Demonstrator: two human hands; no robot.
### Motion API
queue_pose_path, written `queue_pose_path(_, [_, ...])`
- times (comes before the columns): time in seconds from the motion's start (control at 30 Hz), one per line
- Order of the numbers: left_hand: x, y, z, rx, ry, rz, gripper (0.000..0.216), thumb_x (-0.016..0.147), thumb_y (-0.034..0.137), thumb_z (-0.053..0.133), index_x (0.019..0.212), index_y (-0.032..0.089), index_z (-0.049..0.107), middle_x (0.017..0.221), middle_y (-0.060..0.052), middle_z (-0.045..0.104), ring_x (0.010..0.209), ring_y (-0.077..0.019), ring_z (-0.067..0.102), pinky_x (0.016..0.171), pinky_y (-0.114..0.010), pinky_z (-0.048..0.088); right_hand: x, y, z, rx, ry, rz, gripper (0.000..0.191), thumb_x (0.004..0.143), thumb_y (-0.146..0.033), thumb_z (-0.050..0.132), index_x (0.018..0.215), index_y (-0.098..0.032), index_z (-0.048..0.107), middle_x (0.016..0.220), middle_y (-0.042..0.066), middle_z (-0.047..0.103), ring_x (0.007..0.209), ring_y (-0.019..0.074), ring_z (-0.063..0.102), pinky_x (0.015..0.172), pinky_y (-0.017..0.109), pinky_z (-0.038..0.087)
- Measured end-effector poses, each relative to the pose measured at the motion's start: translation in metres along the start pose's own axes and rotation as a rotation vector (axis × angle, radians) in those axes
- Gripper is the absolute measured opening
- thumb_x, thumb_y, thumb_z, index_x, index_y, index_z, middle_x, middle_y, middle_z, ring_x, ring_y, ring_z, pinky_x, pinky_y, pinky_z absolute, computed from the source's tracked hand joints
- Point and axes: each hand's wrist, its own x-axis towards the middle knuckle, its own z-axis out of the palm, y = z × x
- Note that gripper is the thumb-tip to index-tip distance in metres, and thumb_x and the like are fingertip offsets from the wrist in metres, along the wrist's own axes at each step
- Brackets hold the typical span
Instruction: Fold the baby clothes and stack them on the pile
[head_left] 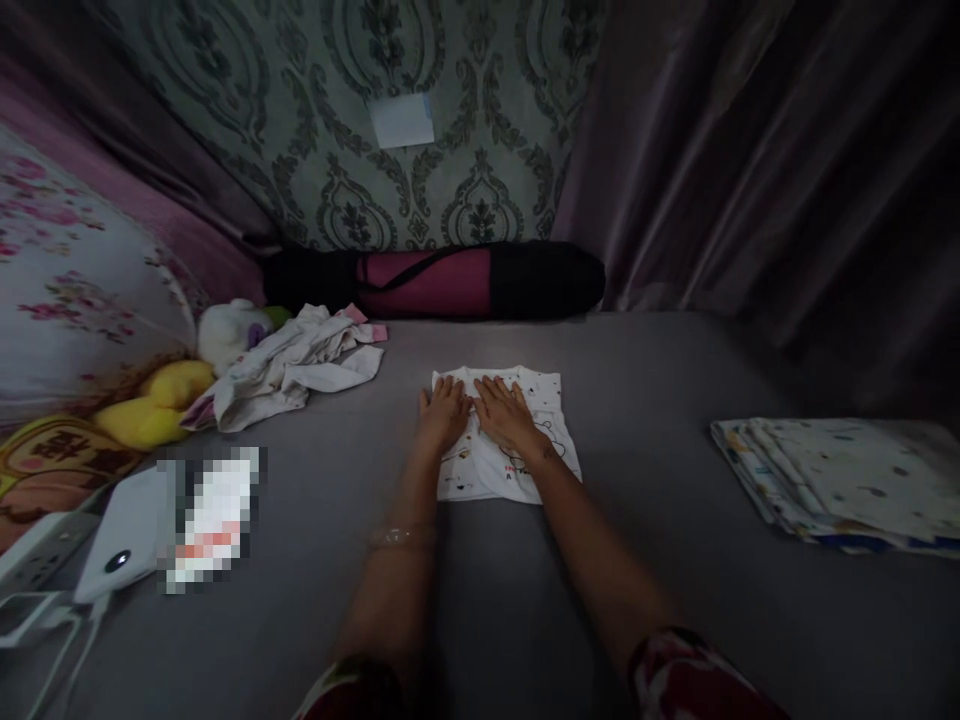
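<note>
A white printed garment [491,480], probably a small shirt, lies folded into a rough rectangle on the grey bed sheet [645,400]. It carries small dark dots and a bear-like outline drawing. My left hand [445,415] rests flat on its left part, fingers stretched toward the far edge. Beside it, my right hand [510,412] lies flat on the middle of the cloth, fingers apart. Both palms press down and hide part of the garment. Neither hand grips anything.
Folded printed cloths [847,475] are stacked at right. At left lie crumpled clothes [292,370], a yellow plush toy [161,405], a white power bank [127,530] with a cable and a power strip [45,555]. A black and maroon long bag [427,282] lies along the wall.
</note>
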Motion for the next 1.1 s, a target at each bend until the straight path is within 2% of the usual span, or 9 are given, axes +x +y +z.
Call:
queue_pose_path(0.1, [0.000,-0.005,0.000,-0.006,0.073,-0.038,0.049,0.097,0.038,0.033,0.141,0.018,0.044,0.155,-0.018,0.033,0.147,-0.0312,0.022,0.117,-0.059,0.010,-0.001,0.005,-0.002,-0.023,0.055,0.064,0.056,0.101,-0.036,0.026,0.150,-0.010,0.034,0.157,0.013,0.029,0.148,0.0249,0.016,0.119,0.047,0.003])
queue_pose_path(0.3, [0.002,-0.012,0.008,-0.014,0.011,-0.114,0.058,0.096,0.042,0.034,0.145,0.012,0.039,0.158,-0.020,0.025,0.147,-0.0370,0.019,0.116,-0.059,0.011,-0.002,0.009,0.003,-0.042,0.032,0.119,0.060,0.101,-0.037,0.026,0.149,-0.003,0.034,0.157,0.017,0.027,0.148,0.0275,0.013,0.118,0.046,0.005])
queue_pose_path(0.47, [-0.002,-0.010,-0.001,-0.028,-0.012,-0.106,0.056,0.095,0.041,0.036,0.144,0.014,0.039,0.158,-0.020,0.025,0.147,-0.0364,0.018,0.115,-0.061,0.010,-0.001,0.008,-0.004,-0.025,-0.006,0.127,0.059,0.101,-0.039,0.024,0.149,-0.006,0.033,0.158,0.015,0.027,0.148,0.0257,0.013,0.119,0.044,0.006])
queue_pose_path(0.67, [-0.001,-0.021,-0.004,-0.023,0.025,-0.084,0.055,0.094,0.042,0.039,0.141,0.014,0.041,0.156,-0.022,0.028,0.147,-0.0361,0.018,0.115,-0.061,0.011,-0.003,0.018,-0.009,-0.039,0.130,0.292,0.062,0.100,-0.038,0.026,0.149,0.001,0.031,0.157,0.021,0.024,0.148,0.0317,0.012,0.117,0.052,-0.002])
queue_pose_path(0.87, [-0.001,-0.024,-0.005,0.011,-0.060,-0.150,0.060,0.094,0.046,0.039,0.145,0.015,0.037,0.158,-0.020,0.025,0.147,-0.0347,0.019,0.115,-0.062,0.013,-0.004,0.022,-0.010,-0.077,0.058,0.338,0.063,0.100,-0.038,0.025,0.148,0.002,0.031,0.157,0.021,0.025,0.147,0.0313,0.014,0.118,0.051,0.002])
queue_pose_path(1.03, [-0.003,-0.015,-0.016,0.142,-0.052,-0.137,0.062,0.097,0.044,0.026,0.150,0.011,0.029,0.161,-0.016,0.019,0.149,-0.0288,0.012,0.118,-0.055,0.013,-0.005,0.031,-0.021,-0.152,0.198,0.432,0.061,0.100,-0.036,0.025,0.149,0.000,0.028,0.158,0.020,0.023,0.147,0.0306,0.015,0.118,0.049,0.006])
queue_pose_path(1.1, [-0.002,-0.016,-0.016,0.171,-0.082,-0.150,0.061,0.098,0.045,0.024,0.150,0.014,0.029,0.160,-0.014,0.021,0.149,-0.0285,0.014,0.118,-0.054,0.015,-0.006,0.037,-0.021,-0.160,0.174,0.482,0.062,0.100,-0.036,0.026,0.149,0.002,0.029,0.157,0.021,0.024,0.146,0.0314,0.017,0.117,0.048,0.011])
